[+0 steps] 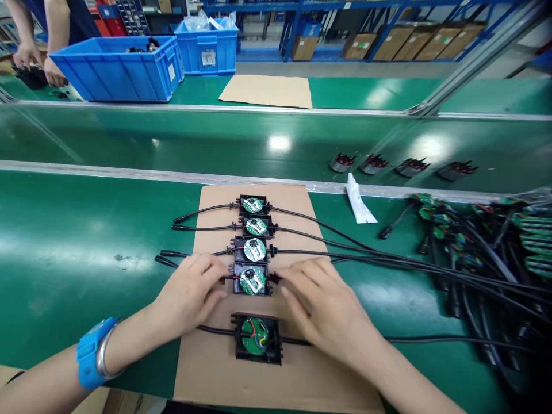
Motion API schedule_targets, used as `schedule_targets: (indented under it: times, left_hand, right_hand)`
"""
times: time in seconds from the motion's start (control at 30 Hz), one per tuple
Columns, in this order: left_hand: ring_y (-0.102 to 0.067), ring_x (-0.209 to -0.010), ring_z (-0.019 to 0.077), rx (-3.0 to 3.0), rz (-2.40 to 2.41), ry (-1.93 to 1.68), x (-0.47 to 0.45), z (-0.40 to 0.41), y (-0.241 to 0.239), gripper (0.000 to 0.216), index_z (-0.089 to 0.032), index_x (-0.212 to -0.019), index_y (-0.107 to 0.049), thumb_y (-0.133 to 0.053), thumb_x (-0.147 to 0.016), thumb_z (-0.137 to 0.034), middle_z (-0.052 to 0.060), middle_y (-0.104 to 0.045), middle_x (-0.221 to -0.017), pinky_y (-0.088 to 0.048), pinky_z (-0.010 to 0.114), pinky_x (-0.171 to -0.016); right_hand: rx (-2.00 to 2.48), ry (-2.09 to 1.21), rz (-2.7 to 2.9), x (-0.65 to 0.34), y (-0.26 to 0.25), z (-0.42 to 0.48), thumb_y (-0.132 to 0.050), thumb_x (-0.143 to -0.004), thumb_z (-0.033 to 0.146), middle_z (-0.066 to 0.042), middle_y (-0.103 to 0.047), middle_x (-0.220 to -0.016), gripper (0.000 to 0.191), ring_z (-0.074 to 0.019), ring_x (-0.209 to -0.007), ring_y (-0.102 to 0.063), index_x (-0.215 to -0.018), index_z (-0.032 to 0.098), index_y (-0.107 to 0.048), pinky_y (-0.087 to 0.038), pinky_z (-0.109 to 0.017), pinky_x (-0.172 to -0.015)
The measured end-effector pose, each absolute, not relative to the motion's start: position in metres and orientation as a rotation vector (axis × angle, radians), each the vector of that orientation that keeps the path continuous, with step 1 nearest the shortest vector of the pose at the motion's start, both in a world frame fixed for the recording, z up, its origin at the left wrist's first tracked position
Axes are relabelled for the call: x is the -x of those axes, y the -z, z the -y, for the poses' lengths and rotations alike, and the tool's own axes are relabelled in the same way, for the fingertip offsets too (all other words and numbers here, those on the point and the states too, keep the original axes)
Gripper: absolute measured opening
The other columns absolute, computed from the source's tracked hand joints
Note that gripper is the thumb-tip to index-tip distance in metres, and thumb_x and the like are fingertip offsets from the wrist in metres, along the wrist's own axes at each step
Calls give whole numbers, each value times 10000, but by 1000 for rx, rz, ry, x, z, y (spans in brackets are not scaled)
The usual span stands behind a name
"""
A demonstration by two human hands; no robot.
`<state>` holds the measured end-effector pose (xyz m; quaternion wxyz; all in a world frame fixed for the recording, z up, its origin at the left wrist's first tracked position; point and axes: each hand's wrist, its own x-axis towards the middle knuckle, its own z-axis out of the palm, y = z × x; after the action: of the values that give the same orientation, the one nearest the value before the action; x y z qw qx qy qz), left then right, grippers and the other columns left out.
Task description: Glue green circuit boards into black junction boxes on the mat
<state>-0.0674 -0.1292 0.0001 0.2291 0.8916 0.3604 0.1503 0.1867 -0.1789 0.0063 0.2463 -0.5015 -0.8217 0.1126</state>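
Several black plastic housings, each with a round green circuit board, form a column on a cardboard sheet [215, 374]. My left hand [190, 293] is closed on the black cable at the left side of the lowest housing in the close-set group [253, 280]. At that housing's right side, my right hand [321, 296] pinches the other cable by its end fitting. Nearer to me lies a separate housing [257, 339], its board showing red, blue and yellow wires. Long black cables [409, 261] run right from the column, partly hidden under my right hand.
A tangled pile of cables and circuit boards [470, 241] covers the right side. A white tube [357, 201] lies near the metal rail. Beyond stand several cylindrical parts [373, 164], blue bins [121, 69] and a flat cardboard piece [267, 91]. A co-worker's hands [54, 72] are at far left.
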Motion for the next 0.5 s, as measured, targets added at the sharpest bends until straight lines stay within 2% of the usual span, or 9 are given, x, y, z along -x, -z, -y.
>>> schedule_targets:
  times: [0.07, 0.13, 0.3, 0.5]
  left_hand:
    - [-524, -908, 261, -2509, -1076, -358, 67, 121, 1, 79, -149, -953, -553, -539, -881, -178, 99, -574, -977, -451, 430, -783]
    - [-551, -835, 241, -2496, -1089, -347, 68, 118, 1, 53, -157, -907, -524, -487, -913, -195, 82, -585, -897, -472, 402, -733]
    - [-623, -674, 173, -2376, -1061, -464, 70, 128, -8, 153, -193, -1041, -474, -336, -995, -243, 27, -643, -841, -480, 280, -563]
    - [-671, -731, 230, -2464, -1102, -409, 53, 124, -9, 260, -186, -980, -504, -295, -1016, -336, 52, -670, -861, -546, 359, -584]
  right_hand:
    - [1347, -291, 2251, -203, 5, 164, -461, -882, 124, -89, -630, -942, 209, -217, -893, -521, -1047, 149, -588, -433, -367, -781]
    - [1298, -352, 2234, -212, 14, 161, -456, -893, 115, -70, -623, -898, 149, -191, -848, -539, -999, 162, -550, -444, -331, -748]
    - [1216, -415, 2324, -215, -5, 181, -428, -893, 81, -44, -603, -845, 225, -153, -735, -551, -1089, 173, -489, -444, -260, -626]
    - [1388, -692, 2530, -206, -28, 174, -343, -887, 96, -19, -563, -714, 194, -163, -588, -519, -844, 207, -496, -380, -290, -533]
